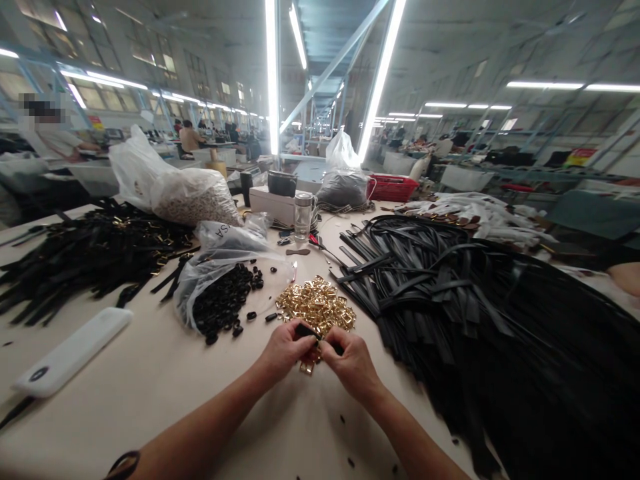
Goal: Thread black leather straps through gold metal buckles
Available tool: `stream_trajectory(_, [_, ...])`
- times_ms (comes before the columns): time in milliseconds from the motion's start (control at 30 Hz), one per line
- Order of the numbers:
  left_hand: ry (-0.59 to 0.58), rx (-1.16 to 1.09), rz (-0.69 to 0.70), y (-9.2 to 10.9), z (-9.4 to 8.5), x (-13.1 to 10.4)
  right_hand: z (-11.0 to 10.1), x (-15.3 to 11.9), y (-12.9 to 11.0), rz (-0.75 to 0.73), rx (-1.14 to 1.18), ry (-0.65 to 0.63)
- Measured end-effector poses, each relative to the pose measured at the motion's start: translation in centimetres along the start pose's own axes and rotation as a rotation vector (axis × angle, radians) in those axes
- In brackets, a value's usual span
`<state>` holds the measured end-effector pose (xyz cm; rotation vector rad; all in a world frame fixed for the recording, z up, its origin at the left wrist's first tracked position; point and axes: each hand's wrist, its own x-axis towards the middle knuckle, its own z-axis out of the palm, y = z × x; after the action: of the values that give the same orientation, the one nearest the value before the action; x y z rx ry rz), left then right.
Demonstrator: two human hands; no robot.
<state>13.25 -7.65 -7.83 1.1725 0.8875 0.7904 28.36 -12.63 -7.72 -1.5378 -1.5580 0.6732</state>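
Observation:
My left hand [289,347] and my right hand [347,357] meet at the front of a heap of gold-coloured metal buckles [320,303]. Both are closed, thumbs and fingers pinched on a short black strap piece [307,331]. The fingers cover much of it, and I cannot tell whether a buckle is on it. One loose buckle [307,367] lies just below my hands. To the left, small black loops [223,300] spill from a clear plastic bag [187,283]. A large pile of long black straps [430,273] spreads to the right.
Black straps with gold fittings [100,250] are heaped at the left. A white elongated device [75,350] with a cord lies at front left. Farther back stand a filled plastic bag [195,193], a glass jar [303,217] and a red basket [393,187]. A person [53,133] is at far left.

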Motion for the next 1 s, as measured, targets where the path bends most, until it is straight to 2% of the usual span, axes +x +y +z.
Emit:
stream_trajectory(167, [-0.014, -0.012, 0.030, 0.3, 0.3, -0.3, -0.2, 0.0, 0.0, 0.003, -0.059, 0.052])
stream_trajectory(433, [-0.111, -0.066, 0.045, -0.7, -0.2, -0.1, -0.6, 0.4, 0.1, 0.083, 0.196, 0.003])
stream_trajectory(533, [-0.102, -0.035, 0.028, -0.4, -0.2, -0.1, -0.5, 0.3, 0.0, 0.077, 0.226, -0.008])
stream_trajectory(733, [-0.041, -0.095, -0.002, 0.0, -0.1, -0.2, -0.3, -0.2, -0.4, -0.075, 0.055, 0.060])
stream_trajectory(900, [0.002, -0.109, 0.026, -0.4, -0.2, 0.3, -0.3, -0.4, -0.8, -0.073, -0.002, -0.016])
stream_trajectory(1000, [0.023, -0.079, 0.045, -0.5, -0.1, 0.4, -0.3, -0.6, -1.1, -0.087, -0.076, -0.012])
